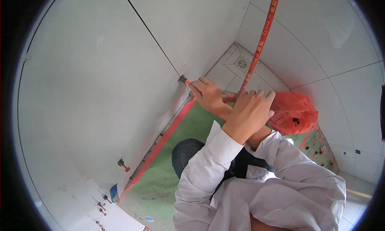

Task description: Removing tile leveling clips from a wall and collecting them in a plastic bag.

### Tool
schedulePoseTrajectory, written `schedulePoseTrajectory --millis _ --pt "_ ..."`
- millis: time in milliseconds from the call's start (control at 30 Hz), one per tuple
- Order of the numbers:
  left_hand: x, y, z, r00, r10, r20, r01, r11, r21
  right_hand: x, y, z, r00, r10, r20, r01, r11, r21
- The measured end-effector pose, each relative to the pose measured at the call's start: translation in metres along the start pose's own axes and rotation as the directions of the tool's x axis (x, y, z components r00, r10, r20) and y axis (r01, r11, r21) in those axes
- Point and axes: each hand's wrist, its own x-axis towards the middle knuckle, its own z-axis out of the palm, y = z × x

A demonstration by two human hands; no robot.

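White wall tiles (pixel 92 90) meet green floor covering (pixel 176 150) in a corner.

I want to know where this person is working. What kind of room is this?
Probably a bathroom being tiled: white wall tiles, a floor drain in the corner, and small tile clips stuck in the joints.

Long-sleeved white cotton work shirt (pixel 280 191), loose and creased, cuffs plain and ending at both wrists (no buttons visible there). Dark blue denim trousers (pixel 186 152) show at one knee under the sleeves. Left hand (pixel 248 112) and right hand (pixel 210 96) bare: no gloves, rings or watch seen.
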Motion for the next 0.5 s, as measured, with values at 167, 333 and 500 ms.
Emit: schedulePoseTrajectory --millis 167,333,500 --pt "0.006 -0.003 0.001 1.000 -0.001 0.029 0.001 1.000 -0.009 -0.034 0.018 -0.004 0.987 0.127 0.103 -0.124 0.992 -0.032" --pt "0.000 -0.004 -0.016 1.000 0.014 0.005 -0.014 1.000 0.021 -0.007 -0.018 -0.040 0.958 0.273 0.084 -0.284 0.944 0.170" --pt "-0.007 -0.009 -0.091 0.717 -0.089 -0.692 -0.177 0.936 -0.304 0.009 -0.009 -0.107 0.691 0.694 0.204 -0.386 0.115 0.916"
